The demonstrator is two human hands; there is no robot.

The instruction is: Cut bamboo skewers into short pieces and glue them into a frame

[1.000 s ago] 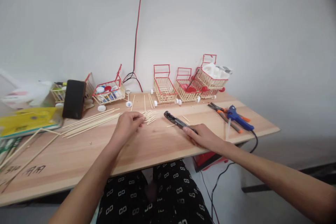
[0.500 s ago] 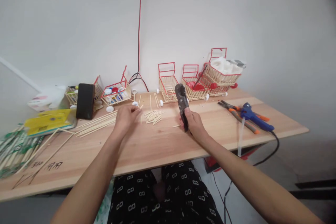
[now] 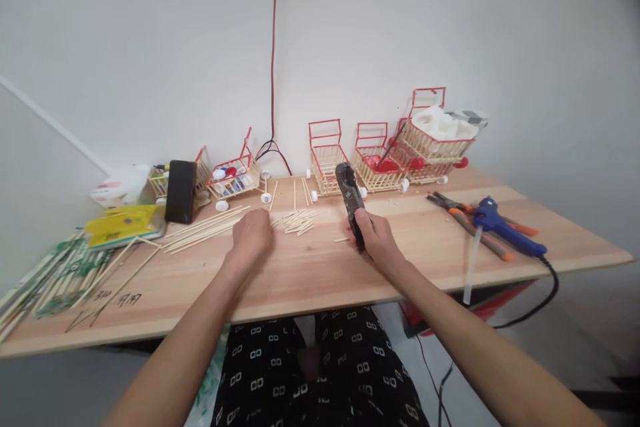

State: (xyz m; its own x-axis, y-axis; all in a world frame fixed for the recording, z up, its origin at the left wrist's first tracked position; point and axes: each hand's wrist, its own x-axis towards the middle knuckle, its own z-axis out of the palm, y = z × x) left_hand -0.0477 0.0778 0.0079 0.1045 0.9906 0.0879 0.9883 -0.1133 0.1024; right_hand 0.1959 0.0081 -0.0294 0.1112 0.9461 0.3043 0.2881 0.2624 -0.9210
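My left hand point(image 3: 253, 235) is closed, its knuckles up, low over the table beside a small pile of short wooden sticks point(image 3: 300, 221). Its fingertips are turned away, so whatever they hold is hidden. My right hand point(image 3: 377, 238) is wrapped around the handles of black pliers point(image 3: 351, 195), whose head points up and away from me. A short stick point(image 3: 341, 239) shows just left of that hand. Long thin sticks point(image 3: 200, 232) lie left of my left hand, and several separate sticks point(image 3: 295, 194) lie behind the pile.
Small stick-built carts with red rims point(image 3: 327, 163) line the wall; one at left point(image 3: 234, 177) holds bottle caps. A phone point(image 3: 181, 191) leans at left near a yellow packet point(image 3: 125, 223) and bundled sticks point(image 3: 75, 273). Orange-handled pliers point(image 3: 480, 233) and a blue glue gun point(image 3: 507, 230) lie at right.
My left hand has drawn down slightly and turned so its fingertips no longer show. My right hand still grips the pliers. The view has shifted a little to the left.
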